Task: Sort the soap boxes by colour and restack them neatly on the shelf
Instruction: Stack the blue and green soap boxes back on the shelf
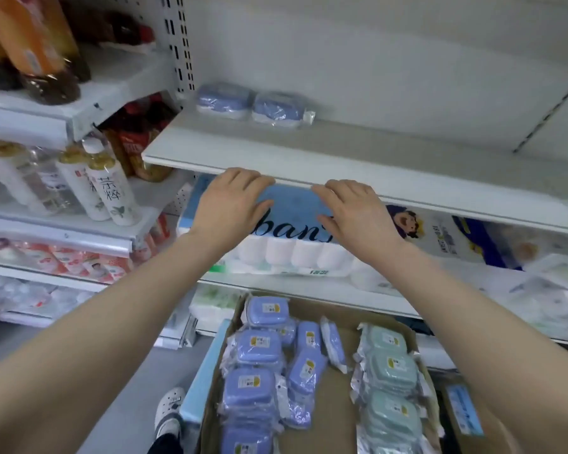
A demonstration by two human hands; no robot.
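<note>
Two blue soap boxes in clear wrap (224, 99) (277, 109) lie side by side at the back left of the white shelf (358, 155). Below, a cardboard box (328, 404) holds several blue soap boxes (258, 347) on its left and several pale green soap boxes (391, 367) on its right. My left hand (233, 201) and my right hand (354, 211) hover palm-down just under the shelf's front edge, in front of a blue toilet-paper pack. Both hold nothing, fingers slightly apart.
A toilet-paper pack (292, 231) and more tissue packs (473, 244) fill the lower shelf. Bottles (109, 191) and snacks stand on the left shelving. A shoe (169, 411) shows on the floor beside the cardboard box.
</note>
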